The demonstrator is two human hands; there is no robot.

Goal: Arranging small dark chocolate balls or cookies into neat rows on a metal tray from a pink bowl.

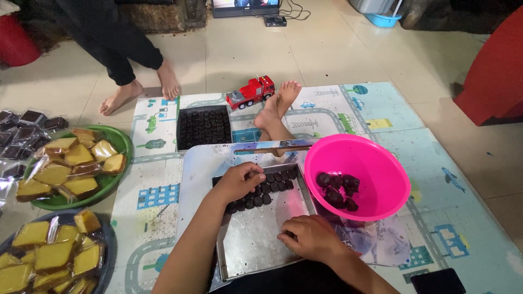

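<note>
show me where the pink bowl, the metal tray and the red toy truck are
pink bowl (376,158): head view, bare inner wall.
metal tray (256,239): head view, bare bottom.
red toy truck (251,91): head view, middle of its body.

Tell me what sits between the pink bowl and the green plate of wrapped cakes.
In the head view, the metal tray with rows of dark sweets, with the left hand resting on them, lies between pink bowl and green plate.
</note>
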